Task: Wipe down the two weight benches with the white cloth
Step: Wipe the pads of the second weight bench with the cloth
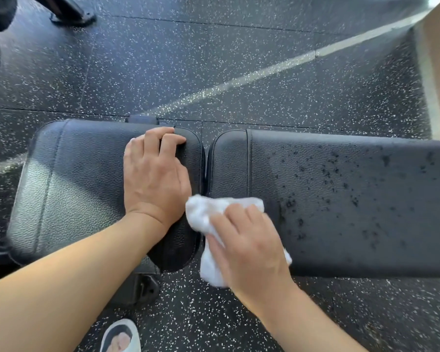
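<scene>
Two black padded bench cushions lie end to end. The left pad (69, 179) has a shiny patch on its left half. The right pad (353, 199) is speckled with dark wet droplets. My left hand (153, 174) rests palm-down on the left pad, fingers curled over its far edge near the gap. My right hand (249, 247) presses the crumpled white cloth (203, 214) onto the near left corner of the right pad, right at the gap; part of the cloth hangs below the pad's near edge.
Black rubber floor (214, 59) with white flecks surrounds the bench, crossed by a pale diagonal line (264, 69). A machine base (69, 16) stands at the top left. The bench frame's foot (142, 288) sits under the gap. A white shoe (121, 336) shows at the bottom.
</scene>
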